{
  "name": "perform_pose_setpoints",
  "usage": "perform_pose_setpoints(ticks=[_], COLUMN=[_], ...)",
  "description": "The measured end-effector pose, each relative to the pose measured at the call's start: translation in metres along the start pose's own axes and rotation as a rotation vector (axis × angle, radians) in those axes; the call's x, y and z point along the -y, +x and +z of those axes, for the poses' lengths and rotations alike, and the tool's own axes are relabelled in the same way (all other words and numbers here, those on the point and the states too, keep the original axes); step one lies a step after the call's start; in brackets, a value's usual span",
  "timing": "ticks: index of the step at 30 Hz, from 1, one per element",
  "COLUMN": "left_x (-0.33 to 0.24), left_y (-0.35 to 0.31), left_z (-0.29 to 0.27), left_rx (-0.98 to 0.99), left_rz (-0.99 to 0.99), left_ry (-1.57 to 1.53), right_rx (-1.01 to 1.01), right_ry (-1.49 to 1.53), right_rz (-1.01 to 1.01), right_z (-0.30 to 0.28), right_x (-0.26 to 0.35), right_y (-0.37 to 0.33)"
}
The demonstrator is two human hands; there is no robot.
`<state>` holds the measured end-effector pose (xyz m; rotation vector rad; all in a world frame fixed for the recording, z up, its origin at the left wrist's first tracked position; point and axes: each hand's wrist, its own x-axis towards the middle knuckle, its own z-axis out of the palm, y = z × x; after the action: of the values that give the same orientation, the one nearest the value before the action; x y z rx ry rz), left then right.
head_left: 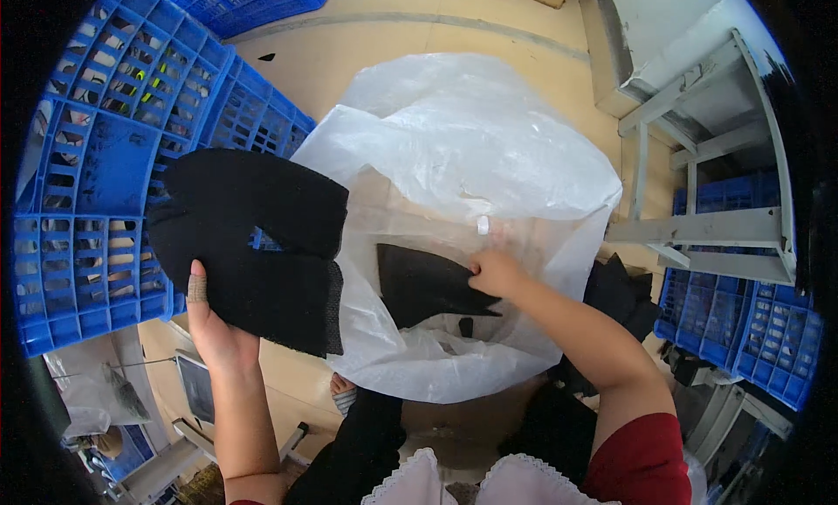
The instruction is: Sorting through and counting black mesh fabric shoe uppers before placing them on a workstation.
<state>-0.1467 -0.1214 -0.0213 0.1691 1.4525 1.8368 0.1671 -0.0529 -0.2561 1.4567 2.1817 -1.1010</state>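
Note:
My left hand point(223, 326) grips the lower left edge of a large black fabric piece point(236, 304), thumb on top. The piece is rounded at the left, with a small slit-like opening near its middle; it may be a stack of layers. In front of me a big translucent plastic bag point(471, 130) gapes open. Inside its mouth lies a smaller curved black fabric piece point(423, 282). The fingers of my right hand point(495, 274) are closed at that piece's right edge, fingertips partly hidden. Below it rests a small black scrap point(466, 328).
Stacked blue plastic crates point(113, 169) holding mixed items stand at the left. More blue crates point(742, 322) are at the right, below a grey metal frame point(698, 230). Dark fabric pieces point(618, 295) lie right of the bag. A black scrap point(267, 57) is on the tan floor.

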Motion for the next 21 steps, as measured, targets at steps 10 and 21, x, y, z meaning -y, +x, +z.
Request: perform_pose_setpoints(ticks=[10,21], left_x=[-0.002,-0.002], left_y=[-0.004,-0.015], left_z=[0.002,0.009], left_rx=[0.026,0.134], left_rz=[-0.003,-0.002], left_ry=[0.016,-0.025], right_rx=[-0.308,-0.195], right_ry=[0.580,0.467], right_rz=[-0.211,-0.519], right_z=[-0.086,-0.195], right_x=[0.023,0.098], right_y=[-0.006,-0.084])
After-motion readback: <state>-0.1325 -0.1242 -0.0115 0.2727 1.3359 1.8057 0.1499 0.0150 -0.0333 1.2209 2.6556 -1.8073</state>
